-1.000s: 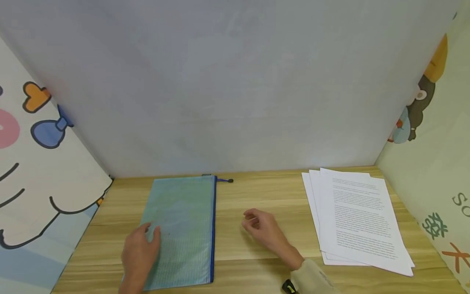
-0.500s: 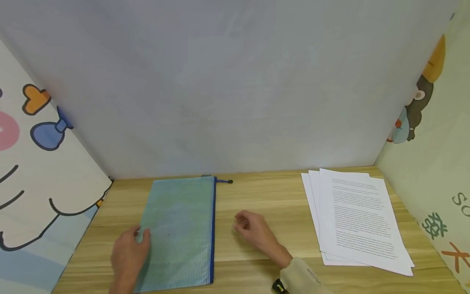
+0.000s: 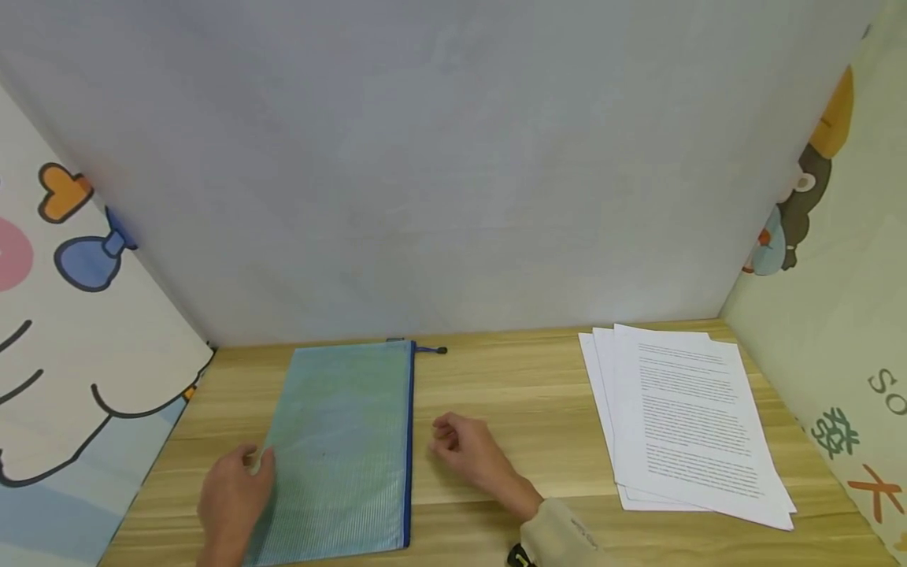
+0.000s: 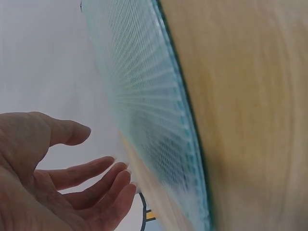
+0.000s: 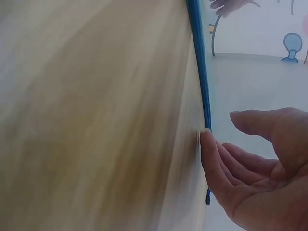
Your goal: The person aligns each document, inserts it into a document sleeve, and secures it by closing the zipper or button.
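Observation:
A pale blue-green mesh zipper pouch (image 3: 340, 441) lies flat on the table, its dark blue zipper edge (image 3: 409, 441) to the right and a pull tab (image 3: 442, 350) sticking out at the far corner. My left hand (image 3: 234, 496) is at the pouch's left edge, fingers loosely bent with a gap to the thumb and nothing between them. To the right of the zipper edge, my right hand (image 3: 471, 453) hovers low over the wood, fingers relaxed and holding nothing. In the right wrist view, the fingertips (image 5: 206, 137) of that hand come down at the tabletop near the zipper edge.
Several printed paper sheets (image 3: 697, 425) lie loosely fanned on the right of the wooden table (image 3: 524, 378). A grey wall panel (image 3: 453, 173) rises behind the table. Cartoon-printed panels (image 3: 64, 331) stand at both sides.
My left hand has moved left from over the pouch to its left edge. The right hand has drifted left, closer to the zipper edge. The pouch and papers lie as before.

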Demonstrator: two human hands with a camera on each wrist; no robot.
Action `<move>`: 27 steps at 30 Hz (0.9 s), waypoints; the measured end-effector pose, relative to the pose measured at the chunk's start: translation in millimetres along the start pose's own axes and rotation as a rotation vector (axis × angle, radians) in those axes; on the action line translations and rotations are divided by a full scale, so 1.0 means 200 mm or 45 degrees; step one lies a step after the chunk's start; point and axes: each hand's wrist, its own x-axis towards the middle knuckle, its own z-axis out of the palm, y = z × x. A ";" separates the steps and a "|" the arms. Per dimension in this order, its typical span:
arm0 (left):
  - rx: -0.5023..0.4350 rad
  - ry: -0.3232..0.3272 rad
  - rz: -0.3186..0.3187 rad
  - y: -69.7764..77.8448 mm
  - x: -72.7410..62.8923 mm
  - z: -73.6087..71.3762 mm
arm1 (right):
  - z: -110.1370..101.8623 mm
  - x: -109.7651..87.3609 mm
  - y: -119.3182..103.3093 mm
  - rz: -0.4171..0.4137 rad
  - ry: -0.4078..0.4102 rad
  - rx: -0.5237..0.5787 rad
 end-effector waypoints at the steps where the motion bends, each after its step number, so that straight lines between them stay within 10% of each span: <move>1: 0.003 -0.006 -0.007 -0.01 0.00 0.00 | 0.00 0.00 -0.01 0.004 -0.002 0.002; 19: 0.055 -0.194 -0.167 -0.07 0.04 -0.02 | 0.08 0.02 -0.07 0.059 -0.058 0.103; 27: 0.042 -0.174 -0.111 -0.10 0.04 -0.02 | 0.09 0.01 -0.10 0.116 -0.106 0.188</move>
